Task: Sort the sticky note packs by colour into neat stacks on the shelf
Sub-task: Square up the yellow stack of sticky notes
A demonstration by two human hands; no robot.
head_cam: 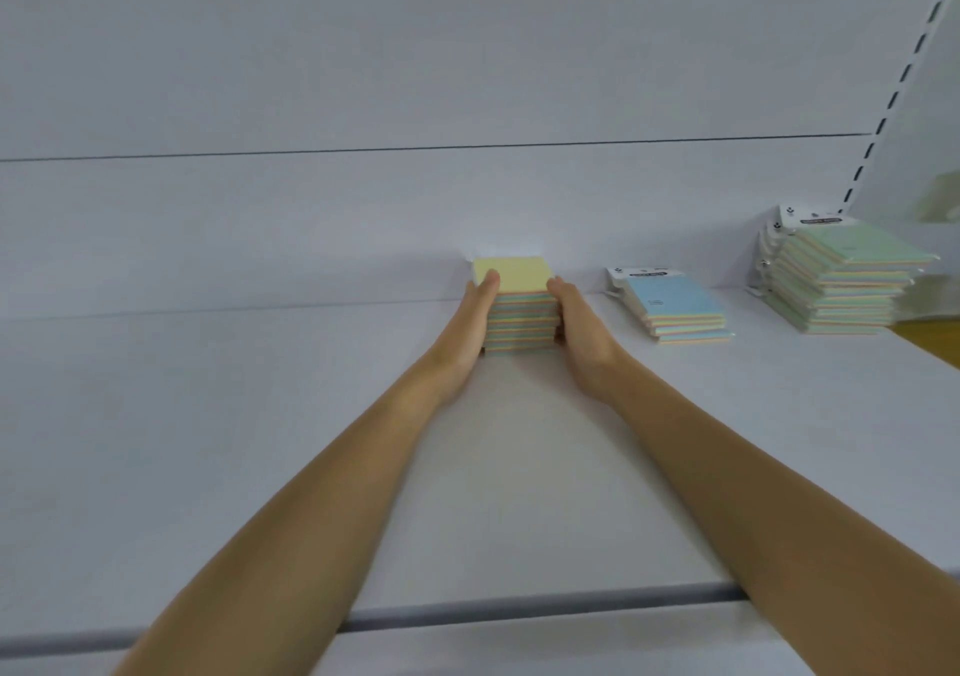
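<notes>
A stack of several yellow-topped sticky note packs [517,306] stands against the back panel at the middle of the white shelf [260,441]. My left hand [467,332] presses flat against the stack's left side, with its thumb on the top pack. My right hand [584,335] presses against the right side. To the right lies a short stack of blue-topped packs [675,309]. Further right stands a taller, uneven stack of green-topped packs [841,280].
The shelf's front edge has a grey rail [519,610]. A slotted upright [893,88] runs up the back right corner. A yellow-brown surface [930,343] shows past the shelf's right end. The back panel [363,208] is plain white.
</notes>
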